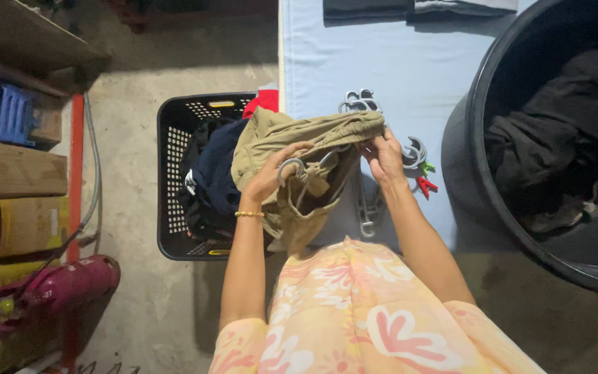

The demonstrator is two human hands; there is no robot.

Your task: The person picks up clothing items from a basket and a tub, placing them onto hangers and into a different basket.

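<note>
1. Khaki garment (pixel 292 149): bunched, elastic waistband up, held in the air over the near edge of the light blue table (pixel 396 76) and the right side of the black laundry basket (pixel 174 138).
2. Left hand (pixel 271 176): on the garment's left front, fingers curled and closed on the fabric, beside a grey hanger hook (pixel 290 166) that sticks out of the cloth. Gold bracelet (pixel 249 214) on that wrist.
3. Right hand (pixel 384 156): at the waistband's right end, fingers pinched together on the fabric edge.
4. Garment spans between both hands; its lower part hangs below the fingers toward the person's floral top (pixel 354 312).
5. Basket holds dark blue clothes (pixel 219 173).
6. On the table right of the right hand: grey hangers (pixel 358 102), green and red pegs (pixel 425 176).
7. Far right: big black tub (pixel 479 138) with dark laundry (pixel 555 138) inside.
</note>
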